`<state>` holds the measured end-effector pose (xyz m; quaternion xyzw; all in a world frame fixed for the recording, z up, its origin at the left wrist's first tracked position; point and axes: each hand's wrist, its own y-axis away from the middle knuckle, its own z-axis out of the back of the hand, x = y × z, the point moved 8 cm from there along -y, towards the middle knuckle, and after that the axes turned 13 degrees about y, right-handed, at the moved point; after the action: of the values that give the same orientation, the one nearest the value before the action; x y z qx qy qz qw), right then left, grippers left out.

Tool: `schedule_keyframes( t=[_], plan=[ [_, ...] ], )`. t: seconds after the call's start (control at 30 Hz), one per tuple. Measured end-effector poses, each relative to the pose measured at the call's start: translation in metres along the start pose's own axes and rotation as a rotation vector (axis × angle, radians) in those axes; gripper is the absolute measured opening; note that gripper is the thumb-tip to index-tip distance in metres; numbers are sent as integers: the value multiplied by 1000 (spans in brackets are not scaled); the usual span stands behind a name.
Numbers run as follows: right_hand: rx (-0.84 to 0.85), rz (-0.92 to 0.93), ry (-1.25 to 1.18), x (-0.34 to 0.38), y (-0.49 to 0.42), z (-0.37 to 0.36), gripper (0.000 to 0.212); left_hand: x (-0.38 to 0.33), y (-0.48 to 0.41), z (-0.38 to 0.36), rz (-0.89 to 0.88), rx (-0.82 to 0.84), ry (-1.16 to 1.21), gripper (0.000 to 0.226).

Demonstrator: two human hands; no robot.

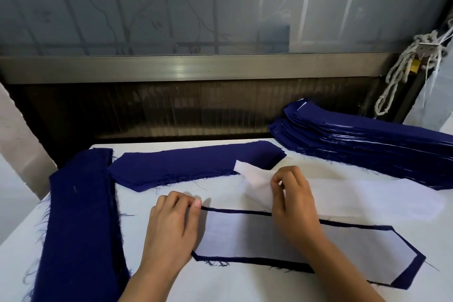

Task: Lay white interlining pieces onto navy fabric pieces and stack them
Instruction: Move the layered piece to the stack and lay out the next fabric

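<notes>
left hand [171, 225] pinches navy piece [407, 274]; right hand [291, 193] pinches interlining [252, 175]

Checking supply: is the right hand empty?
No, the right hand pinches a white interlining piece, while the left hand pinches the navy fabric piece.

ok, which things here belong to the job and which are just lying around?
Job: left hand, right hand pinching the lifted white piece, white pile, lined navy piece, left navy pile, middle navy pile, tall far stack.
Lying about: knotted rope, window frame.
</notes>
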<state>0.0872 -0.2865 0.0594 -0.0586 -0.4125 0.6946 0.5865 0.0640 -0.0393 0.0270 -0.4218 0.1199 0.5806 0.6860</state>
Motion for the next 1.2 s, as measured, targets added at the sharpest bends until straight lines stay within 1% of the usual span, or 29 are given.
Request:
schedule_keyframes(
  t=[0.07,0.1,0.2,0.27,0.37,0.43,0.47,0.53,0.6,0.67,0.7,0.77,0.83,1.0,1.13,1.2],
  plan=[
    [21,79,22,21,6,-3,11,-3,1,1,-19,9,82,57],
    [35,125,39,31,10,-5,10,-5,2,1,-30,10,141,58],
    [95,289,123,60,20,-14,16,-9,3,4,-51,-1,262,53],
    [135,380,202,73,25,-20,5,-9,1,3,-40,-6,282,49],
    [206,430,230,83,31,-28,12,-5,0,0,-21,-41,250,44],
    [228,427,201,83,34,-29,6,-4,1,1,-18,-77,238,35],
    [247,409,186,82,34,-29,15,-5,1,2,-33,-87,249,28],
    [279,383,172,77,33,-32,27,-14,3,6,-119,-102,252,16],
    [295,358,167,70,31,-35,39,-20,5,11,-212,-133,230,16],
    [304,326,152,63,30,-38,52,-20,6,16,-247,-187,210,17],
    [302,316,159,60,29,-39,55,-19,6,18,-247,-215,204,17],
    [286,306,187,55,27,-38,51,-16,6,20,-233,-258,194,15],
    [268,303,238,49,22,-35,44,-15,6,21,-222,-274,179,18],
    [239,324,462,19,21,-10,48,-14,8,23,-195,-289,162,22],
    [183,267,591,-27,34,31,49,-14,8,26,-169,-315,155,17],
    [135,227,659,-52,42,53,45,-13,8,26,-143,-322,149,17]
  ],
)
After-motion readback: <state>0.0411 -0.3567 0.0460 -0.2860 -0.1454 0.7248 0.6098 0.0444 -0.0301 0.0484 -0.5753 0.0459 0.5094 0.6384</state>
